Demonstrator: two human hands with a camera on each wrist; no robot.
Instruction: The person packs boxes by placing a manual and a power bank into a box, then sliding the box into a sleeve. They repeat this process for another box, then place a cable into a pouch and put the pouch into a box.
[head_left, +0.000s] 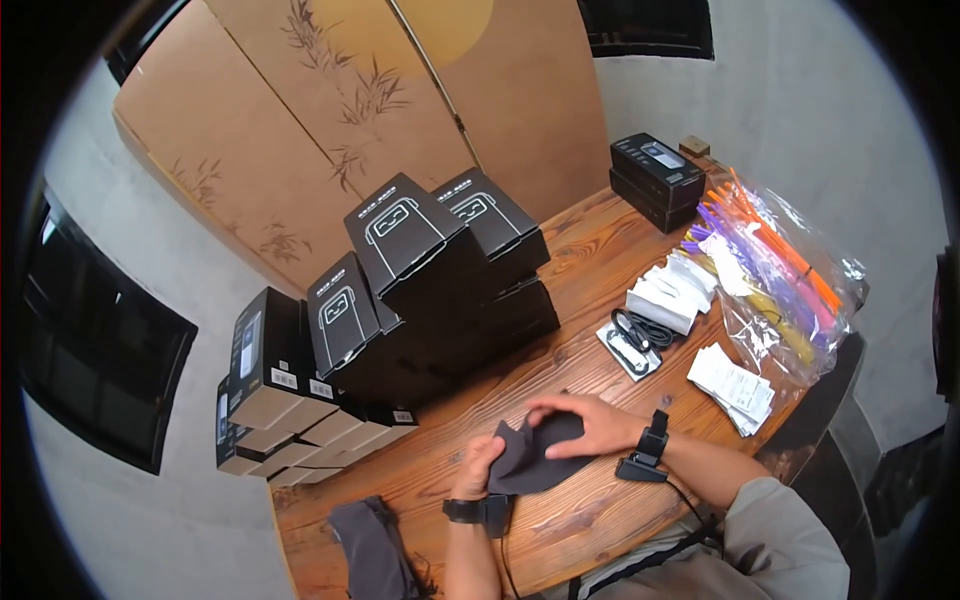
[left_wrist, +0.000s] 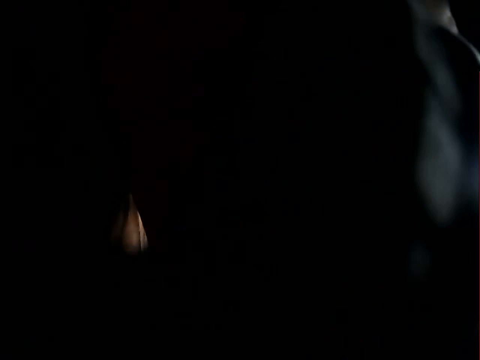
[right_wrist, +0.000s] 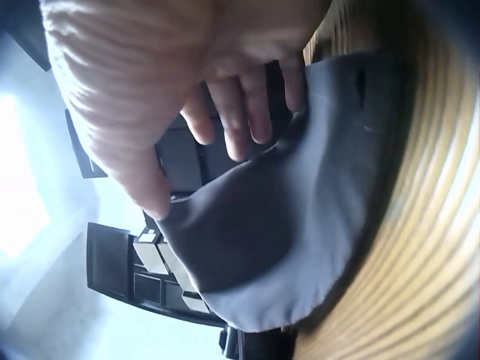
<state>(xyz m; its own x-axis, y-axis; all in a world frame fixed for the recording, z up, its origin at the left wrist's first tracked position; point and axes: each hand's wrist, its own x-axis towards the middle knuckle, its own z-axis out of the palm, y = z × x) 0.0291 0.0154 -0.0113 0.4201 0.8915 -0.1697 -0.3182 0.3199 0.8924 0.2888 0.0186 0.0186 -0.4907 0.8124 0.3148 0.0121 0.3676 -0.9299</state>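
A dark grey cloth pouch [head_left: 535, 475] is held over the front of the wooden table. My left hand [head_left: 474, 470] grips its left edge, thumb on the near side of the cloth. My right hand [head_left: 602, 424] is at the pouch's upper right, thumb and fingers spread apart in a C around the mouth. The right wrist view shows the thumb tip at the rim of the pouch [right_wrist: 255, 232], with the other fingers apart from it, near the far edge. The left wrist view is almost wholly dark.
More dark grey cloth [head_left: 372, 548] lies at the front left. Stacked black boxes [head_left: 400, 240] stand behind it. To the right are a coiled black cable [head_left: 645, 332], white packets [head_left: 675, 292], paper slips [head_left: 735, 385], a clear bag of coloured strips [head_left: 785, 285] and two black boxes [head_left: 657, 170].
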